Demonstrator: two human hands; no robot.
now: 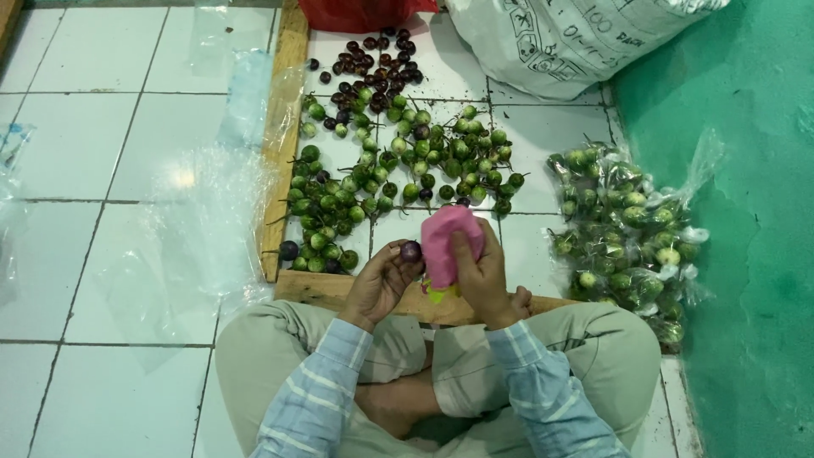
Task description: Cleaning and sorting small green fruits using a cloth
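While the left hand (379,284) pinches a small purple eggplant (411,251), the right hand (481,271) grips what seems a pink cloth (447,242) just beside it.

Even, soft overhead light is filling the scene — white floor tiles (93,127) are glaring faintly, shadows are staying weak, and edges are bending and softening slightly.

The person sits cross-legged, knees spread wide, both forearms in striped sleeves reaching forward from near to far. The left hand (383,280) is cupped palm up, its fingertips (398,252) pinched together and raised. The right hand (483,276) sits just right of it, back toward the camera, fingers curled closed in a grip, wrist slightly bent.
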